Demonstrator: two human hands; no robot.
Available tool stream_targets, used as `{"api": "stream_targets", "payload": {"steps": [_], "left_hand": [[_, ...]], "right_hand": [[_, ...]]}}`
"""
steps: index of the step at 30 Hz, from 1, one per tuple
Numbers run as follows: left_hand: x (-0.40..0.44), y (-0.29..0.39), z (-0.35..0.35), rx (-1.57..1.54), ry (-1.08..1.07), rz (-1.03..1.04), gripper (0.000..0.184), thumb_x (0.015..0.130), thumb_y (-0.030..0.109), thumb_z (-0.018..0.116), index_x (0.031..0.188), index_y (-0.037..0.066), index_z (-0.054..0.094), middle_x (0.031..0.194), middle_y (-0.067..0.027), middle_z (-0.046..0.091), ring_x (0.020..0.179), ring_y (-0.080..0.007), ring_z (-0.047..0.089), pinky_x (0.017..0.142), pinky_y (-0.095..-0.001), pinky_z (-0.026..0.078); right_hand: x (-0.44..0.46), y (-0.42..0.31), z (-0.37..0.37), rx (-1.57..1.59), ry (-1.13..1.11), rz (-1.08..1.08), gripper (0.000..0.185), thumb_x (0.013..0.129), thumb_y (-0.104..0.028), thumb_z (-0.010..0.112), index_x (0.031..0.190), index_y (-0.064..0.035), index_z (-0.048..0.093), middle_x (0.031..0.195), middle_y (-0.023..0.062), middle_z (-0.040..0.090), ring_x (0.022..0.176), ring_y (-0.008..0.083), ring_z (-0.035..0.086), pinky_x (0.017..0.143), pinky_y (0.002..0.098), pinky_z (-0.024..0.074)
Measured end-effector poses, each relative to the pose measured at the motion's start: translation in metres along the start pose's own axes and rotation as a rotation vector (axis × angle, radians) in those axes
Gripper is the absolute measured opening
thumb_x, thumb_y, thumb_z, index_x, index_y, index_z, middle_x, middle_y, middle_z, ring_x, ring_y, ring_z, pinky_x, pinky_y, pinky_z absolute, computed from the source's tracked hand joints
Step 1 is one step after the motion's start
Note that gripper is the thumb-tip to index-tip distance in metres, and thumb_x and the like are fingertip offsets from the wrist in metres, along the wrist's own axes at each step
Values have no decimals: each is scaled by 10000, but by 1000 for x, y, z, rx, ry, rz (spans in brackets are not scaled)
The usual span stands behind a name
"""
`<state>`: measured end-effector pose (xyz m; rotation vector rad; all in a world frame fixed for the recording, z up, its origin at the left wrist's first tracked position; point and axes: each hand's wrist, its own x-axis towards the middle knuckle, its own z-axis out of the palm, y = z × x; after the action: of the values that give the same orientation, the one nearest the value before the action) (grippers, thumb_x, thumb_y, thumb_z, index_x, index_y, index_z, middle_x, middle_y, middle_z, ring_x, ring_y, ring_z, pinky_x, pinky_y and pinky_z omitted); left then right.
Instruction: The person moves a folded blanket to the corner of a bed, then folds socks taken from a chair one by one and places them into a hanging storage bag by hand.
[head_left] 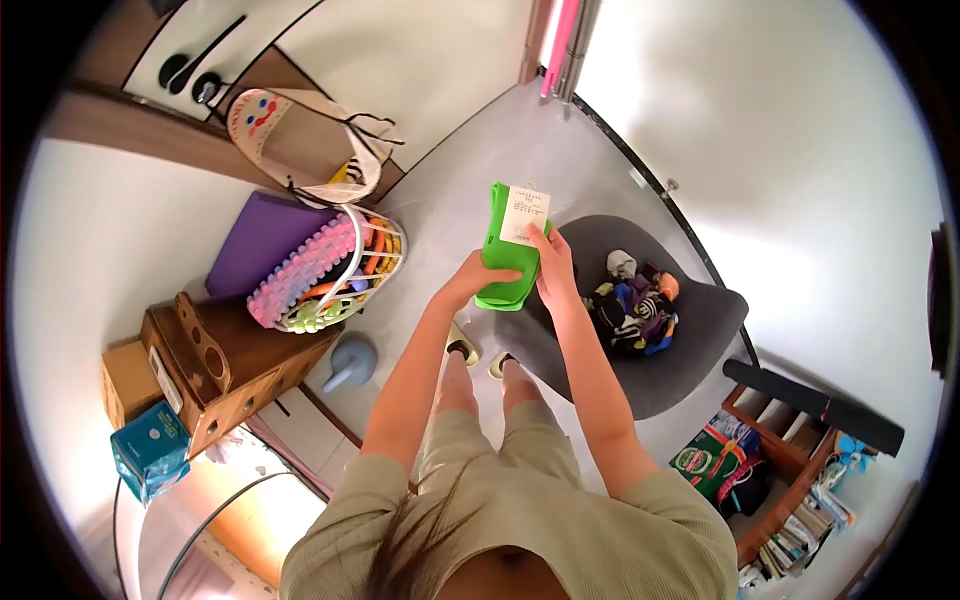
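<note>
A folded bright green fabric item [508, 262] with a white printed label [524, 216] on its upper part is held in front of me, above the floor. My left hand [481, 279] grips its lower left side, the thumb lying across the front. On the right edge, my right hand [554, 262] holds it with fingers at the label's lower corner. Just right of my hands stands a dark grey round chair [690, 355], and on its seat lies a pile of rolled, multicoloured socks [635, 305].
At the left are a white basket [398, 243] with colourful rollers, a purple block [262, 235], a wooden cabinet [225, 350] and a blue-grey watering can [352, 361]. A fabric bag [300, 150] stands at the upper left. A wooden shelf [770, 440] is at the lower right.
</note>
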<state>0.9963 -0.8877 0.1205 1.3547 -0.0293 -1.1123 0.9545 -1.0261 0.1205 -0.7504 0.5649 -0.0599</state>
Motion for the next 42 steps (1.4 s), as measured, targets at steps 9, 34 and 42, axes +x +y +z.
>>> {"api": "stream_targets", "payload": {"steps": [9, 34, 42], "left_hand": [[-63, -22, -110, -234, 183, 26, 440, 661, 152, 670, 1037, -16, 517, 917, -60, 581, 809, -137, 556, 728, -266, 433], [-41, -3, -259, -645, 790, 135, 459, 679, 57, 652, 1096, 43, 461, 863, -57, 569, 683, -152, 580, 581, -252, 515], [12, 14, -295, -713, 961, 234, 291, 723, 45, 613, 981, -27, 497, 840, -61, 549, 715, -139, 562, 601, -225, 507]], "right_hand": [[19, 67, 83, 37, -11, 103, 268, 805, -157, 544, 1037, -39, 483, 965, 31, 553, 862, 112, 534, 730, 235, 433], [108, 142, 176, -390, 177, 120, 165, 739, -195, 635, 850, -100, 557, 751, -57, 494, 667, 32, 444, 638, 168, 415], [156, 136, 210, -585, -45, 4, 261, 762, -142, 591, 993, -24, 554, 865, 12, 563, 751, 81, 522, 706, 203, 444]]}}
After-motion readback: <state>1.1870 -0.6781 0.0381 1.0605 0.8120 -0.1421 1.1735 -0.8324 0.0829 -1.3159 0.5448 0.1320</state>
